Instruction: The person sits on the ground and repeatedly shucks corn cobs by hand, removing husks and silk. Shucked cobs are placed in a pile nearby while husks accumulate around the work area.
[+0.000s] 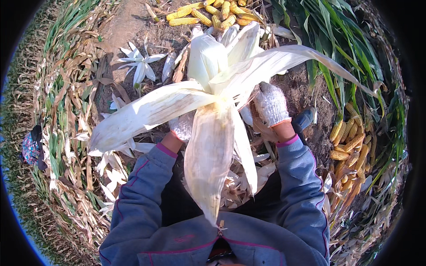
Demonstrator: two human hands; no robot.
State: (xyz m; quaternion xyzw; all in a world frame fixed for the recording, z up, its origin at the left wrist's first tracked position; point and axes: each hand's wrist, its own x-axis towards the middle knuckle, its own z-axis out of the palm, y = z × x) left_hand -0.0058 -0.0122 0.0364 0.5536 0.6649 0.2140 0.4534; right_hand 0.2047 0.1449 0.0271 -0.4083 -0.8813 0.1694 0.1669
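Observation:
A pale corn husk (216,99), its leaves splayed out like a star, fills the middle of the view above my hands. My left hand (181,128), in a white knitted glove, is mostly behind the husk's lower left leaves; its fingers are hidden. To the right of the husk's centre, my right hand (273,103) wears a matching glove with an orange cuff edge. Its fingers look curled, with their tips behind the husk. Dry brownish husk leaves (263,124) hang beside that hand. Whether either hand grips anything cannot be seen.
Husked yellow corn ears (213,15) lie piled ahead, and another pile (354,146) is at right. Green corn stalks (332,43) lie upper right. An opened husk (141,63) rests on the soil. Loose husks (236,189) lie between my legs. A patterned item (30,146) is far left.

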